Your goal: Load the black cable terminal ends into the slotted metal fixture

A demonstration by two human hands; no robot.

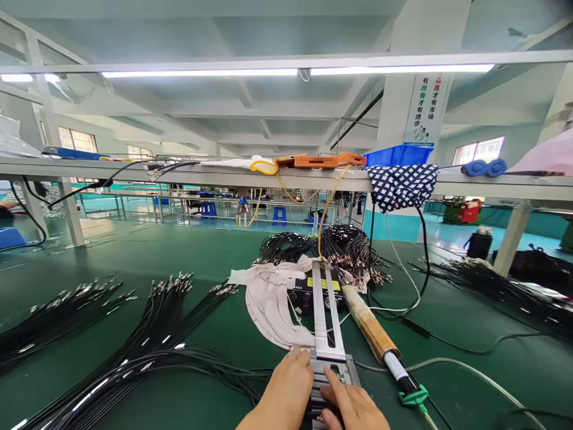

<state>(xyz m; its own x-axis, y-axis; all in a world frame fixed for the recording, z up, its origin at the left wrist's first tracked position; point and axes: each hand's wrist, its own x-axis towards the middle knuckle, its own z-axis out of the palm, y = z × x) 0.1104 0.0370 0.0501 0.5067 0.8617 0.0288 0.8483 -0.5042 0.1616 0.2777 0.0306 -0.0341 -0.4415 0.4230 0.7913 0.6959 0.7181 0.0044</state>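
At the bottom centre my left hand (289, 388) lies against the left side of a slotted metal fixture (329, 340). Its fingers are closed together, and whatever they grip is hidden. Black cables (215, 364) run in from the left and pass behind this hand. On the fixture's right side rests my right hand (353, 403), index finger stretched over the slots and thumb apart below. Several dark strips cross the fixture between both hands. Behind it stands a black control box (302, 295) with a yellow label, partly covered by a pale cloth glove (268, 298).
Bundles of black cables (165, 310) lie at left, with coiled cables (349, 245) behind the box. A wrapped tool handle (371, 322) with a green clip (414, 396) lies right. Overhead, a shelf (224, 173) carries a blue bin (398, 156). A dark flask (480, 243) stands far right.
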